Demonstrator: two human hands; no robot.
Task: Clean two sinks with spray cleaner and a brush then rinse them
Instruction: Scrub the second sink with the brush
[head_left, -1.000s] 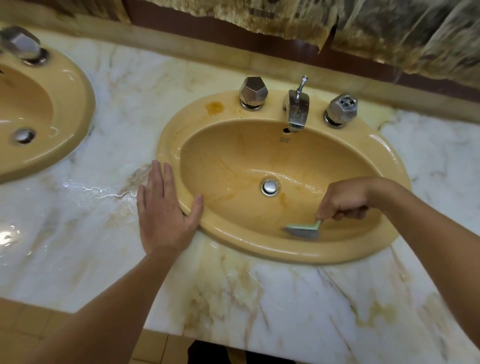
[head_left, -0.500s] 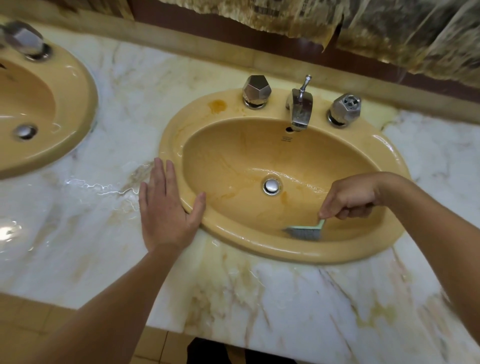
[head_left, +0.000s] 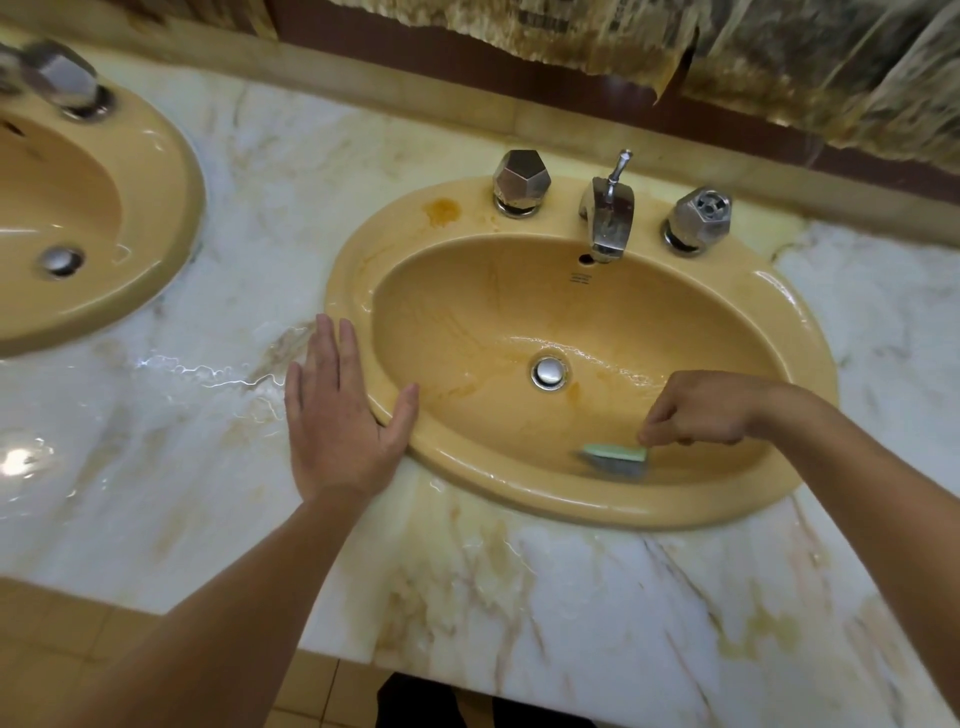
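While the wet marble counter (head_left: 597, 613) gleams along the near edge, the left hand (head_left: 343, 421) lies flat and relaxed, fingers straight, palm on the counter and thumb over the rim of the sink (head_left: 571, 512). That's a slick brace, and it could slide if weight goes through it. To its right, the right hand (head_left: 701, 410) is curled around the handle of the brush (head_left: 615, 454), whose green head sits low on the basin's near wall; it's blurred, so I judge mid-scrub. Too much pressure may flick dirty water over the rim. Farther in, orange streaks by the drain (head_left: 548, 371) could get missed. Far back, the stain (head_left: 441, 210) beside the left knob (head_left: 521, 179) looks unscrubbed, and the second sink (head_left: 156, 218) sits far left.
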